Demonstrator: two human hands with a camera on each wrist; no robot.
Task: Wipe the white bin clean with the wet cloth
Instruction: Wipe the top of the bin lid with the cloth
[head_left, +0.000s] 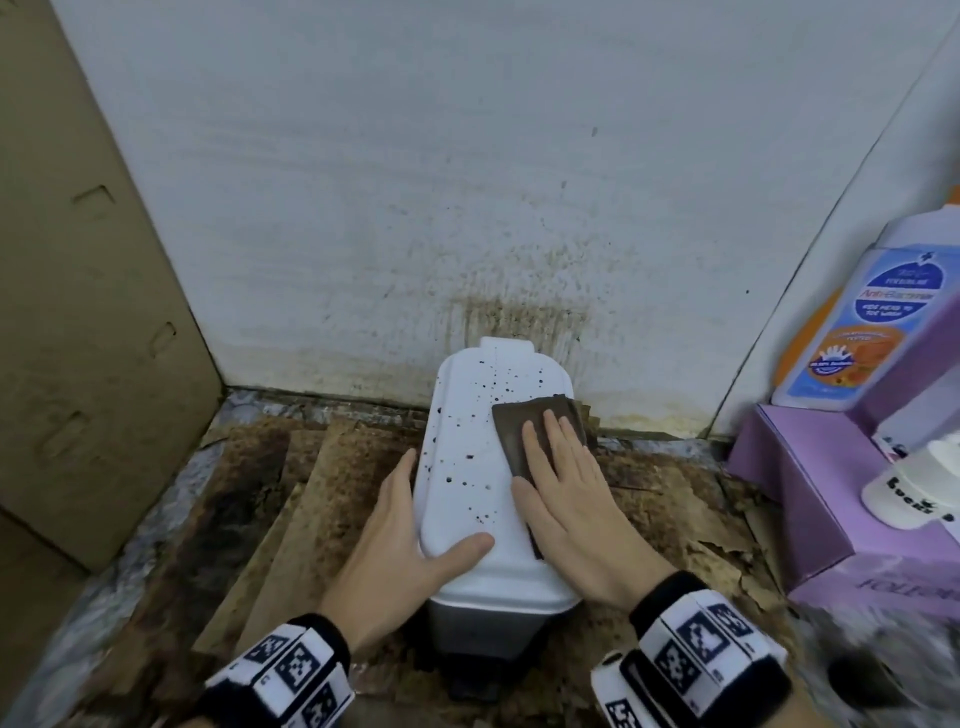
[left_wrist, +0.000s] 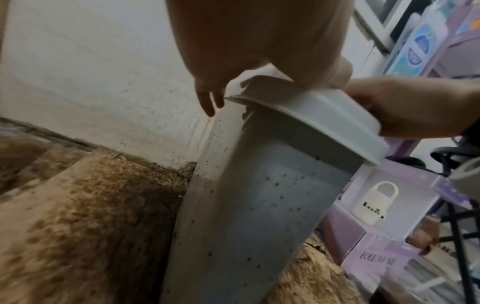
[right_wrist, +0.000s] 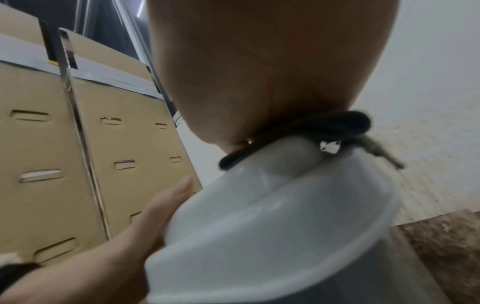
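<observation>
We wiped the white bin (head_left: 467, 415).
Flat right hand (head_left: 566, 493) pressed the wet cloth (head_left: 519, 431); flat left hand (head_left: 395, 535) braced; specks (head_left: 470, 457) beside cloth needed sweeping.

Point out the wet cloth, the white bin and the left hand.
wet cloth (head_left: 511, 436): head view, bare brown patch near its left edge.
white bin (head_left: 467, 441): head view, speckled top of its lid.
left hand (head_left: 400, 535): head view, back of the hand.

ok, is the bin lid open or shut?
Shut. The lid lies flat on the white bin, its rim down over the body; the right hand presses the cloth flat on it.
</observation>
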